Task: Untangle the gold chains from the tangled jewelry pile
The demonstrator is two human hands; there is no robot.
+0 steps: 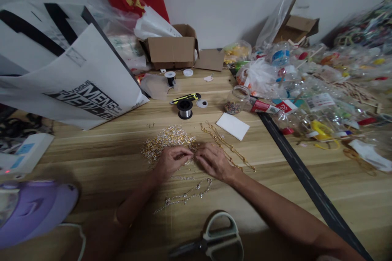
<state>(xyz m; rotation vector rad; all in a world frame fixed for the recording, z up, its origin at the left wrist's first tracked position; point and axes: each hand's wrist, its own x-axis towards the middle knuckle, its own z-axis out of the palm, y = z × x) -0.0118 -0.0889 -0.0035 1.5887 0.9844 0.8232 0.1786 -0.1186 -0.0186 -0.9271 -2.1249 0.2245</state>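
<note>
My left hand (174, 160) and my right hand (212, 160) meet fingertip to fingertip over the wooden table (122, 147). Both are closed in a pinch; whatever lies between the fingers is too small to make out. Just behind and left of them spreads a pile of small gold and silver jewellery pieces (167, 136). Gold chains (228, 147) stretch out beyond and beside my right hand. On the near side, below my hands, a silver chain (190, 193) lies in a loose curve.
Scissors (222, 230) lie at the near edge. Behind the pile stand a wire spool (185, 110), a yellow cutter (186, 98) and a bead jar (235, 102). A white bag (79, 77) and purple iron (39, 210) flank the left; plastic bottles (324, 106) crowd the right.
</note>
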